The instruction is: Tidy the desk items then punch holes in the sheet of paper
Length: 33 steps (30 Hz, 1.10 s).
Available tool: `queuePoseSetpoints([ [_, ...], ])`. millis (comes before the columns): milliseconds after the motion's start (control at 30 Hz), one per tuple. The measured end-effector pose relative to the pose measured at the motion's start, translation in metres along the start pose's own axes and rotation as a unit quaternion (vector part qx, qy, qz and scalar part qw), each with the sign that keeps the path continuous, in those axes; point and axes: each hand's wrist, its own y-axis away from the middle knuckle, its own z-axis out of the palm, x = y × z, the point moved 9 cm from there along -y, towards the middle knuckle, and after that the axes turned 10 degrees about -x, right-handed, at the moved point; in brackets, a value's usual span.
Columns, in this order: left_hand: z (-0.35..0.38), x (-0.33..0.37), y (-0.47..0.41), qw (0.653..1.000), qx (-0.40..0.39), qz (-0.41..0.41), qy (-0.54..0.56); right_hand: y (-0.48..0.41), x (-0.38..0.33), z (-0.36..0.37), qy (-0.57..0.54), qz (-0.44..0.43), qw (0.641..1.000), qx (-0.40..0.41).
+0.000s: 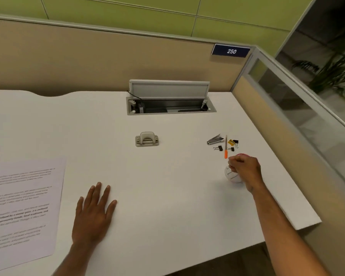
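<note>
We see the left hand (94, 214) lying flat on the white surface (167, 196), palm down, fingers spread and gripping nothing. Just to its left lies the sheet of paper (22, 208), printed with blocks of text, its far edge running off the left side of the view.

The right hand (245, 172) is curled over a small white holder (232, 176) with a pinkish rim — its grip is pressed together around the lower end of a thin stick with an orange handle (226, 148), which stands nearly upright from the fingertips. Whether the stick touches the holder we cannot tell.

Just beyond that hand sits a loose cluster on the surface: a metal nail clipper (214, 140) and several binder clips (231, 145), black and yellow, lying close together.

The beige hole punch (147, 139) rests near the middle of the surface, well apart from both the paper and the clips. Behind it, a cable hatch (170, 100) stands open — its lid tilted up against the partition (108, 62).
</note>
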Motion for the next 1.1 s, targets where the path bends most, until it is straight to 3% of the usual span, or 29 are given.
queuePoseSetpoints([
  [133,-0.004,0.002,0.002,1.0,0.002,-0.004,-0.004,-0.022,-0.009,-0.055,0.204,-0.018,0.977,0.061],
  [300,-0.006,0.003,0.004,1.0,-0.002,-0.008,-0.004,-0.034,-0.004,-0.067,0.287,-0.025,0.956,0.046],
  [533,-0.008,0.006,0.005,1.0,-0.01,-0.011,0.0,-0.033,-0.005,-0.071,0.279,-0.018,0.957,0.084],
  [1100,-0.012,0.011,0.008,1.0,-0.026,-0.005,-0.008,-0.001,-0.014,-0.044,0.376,-0.04,0.92,0.104],
])
